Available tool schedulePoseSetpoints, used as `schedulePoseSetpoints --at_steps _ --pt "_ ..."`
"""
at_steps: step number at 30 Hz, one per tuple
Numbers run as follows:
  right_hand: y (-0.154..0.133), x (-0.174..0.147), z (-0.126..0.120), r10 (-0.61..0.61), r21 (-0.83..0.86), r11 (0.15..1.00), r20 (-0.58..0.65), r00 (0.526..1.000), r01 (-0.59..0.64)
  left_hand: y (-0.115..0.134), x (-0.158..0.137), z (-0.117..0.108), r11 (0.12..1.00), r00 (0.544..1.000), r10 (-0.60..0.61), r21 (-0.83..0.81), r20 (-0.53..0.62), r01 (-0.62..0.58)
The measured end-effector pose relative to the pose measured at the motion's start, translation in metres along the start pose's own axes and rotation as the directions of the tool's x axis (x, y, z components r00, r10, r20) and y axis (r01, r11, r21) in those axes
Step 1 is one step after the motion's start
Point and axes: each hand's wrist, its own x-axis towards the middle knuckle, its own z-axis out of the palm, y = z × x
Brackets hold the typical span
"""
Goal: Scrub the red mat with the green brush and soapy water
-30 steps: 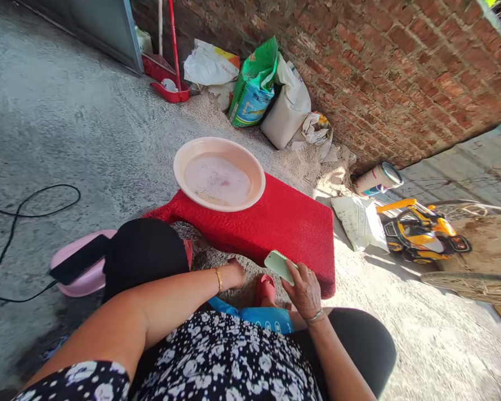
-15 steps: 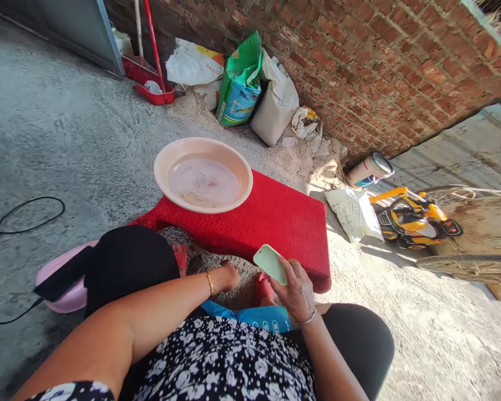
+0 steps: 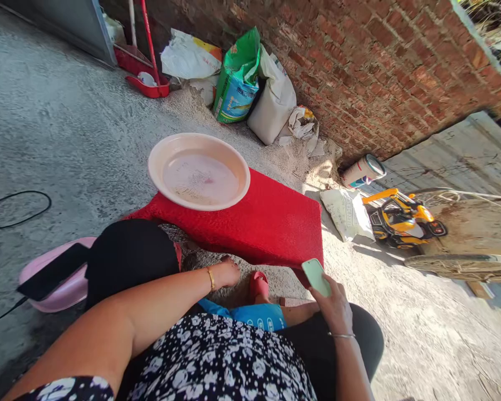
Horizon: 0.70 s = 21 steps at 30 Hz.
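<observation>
Low over my right knee, my right hand (image 3: 334,303) grips a flat, pale green piece with rounded corners, which looks like a phone case (image 3: 316,277). It is held tilted beside the near right corner of the red cloth-covered bench (image 3: 281,220). My left hand (image 3: 227,273), with a gold bracelet at the wrist, is curled above the ground between my legs. Its fingertips are turned away, so anything inside them is hidden. A pale pink basin (image 3: 158,181) stands on the bench's left part, with shallow cloudy water in it, apart from both hands.
At left, a pink basin (image 3: 73,287) lies under a black strap-like piece, with a black cable (image 3: 45,209) nearby. Sacks (image 3: 236,89) and a red dustpan (image 3: 150,86) stand along the brick wall. At right are a bucket (image 3: 361,170) and a yellow toy vehicle (image 3: 401,220).
My right hand has carried the pale green phone case to the right, away from the bench's front and over my knee. My left hand stays nearly in place.
</observation>
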Motion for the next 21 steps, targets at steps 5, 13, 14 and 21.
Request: schedulePoseSetpoints --at_steps 5,13,14,21 --pt "-0.011 -0.002 -0.008 0.073 0.049 0.996 -0.068 0.995 -0.07 0.022 -0.021 -0.042 0.977 0.983 0.181 0.115 0.025 -0.182" --pt "-0.148 0.033 0.014 -0.268 0.159 0.948 -0.056 0.962 0.274 0.009 -0.029 -0.124 0.958 0.82 0.172 0.286 -0.546 -0.011" --pt "-0.161 0.038 0.016 -0.279 0.15 0.947 -0.053 0.959 0.284 -0.001 -0.027 -0.127 0.962 0.814 0.097 0.262 -0.573 0.07" --pt "-0.153 0.058 0.022 -0.198 0.046 0.979 0.009 0.98 0.197 -0.041 -0.007 -0.127 0.968 0.894 -0.062 0.192 -0.445 0.162"
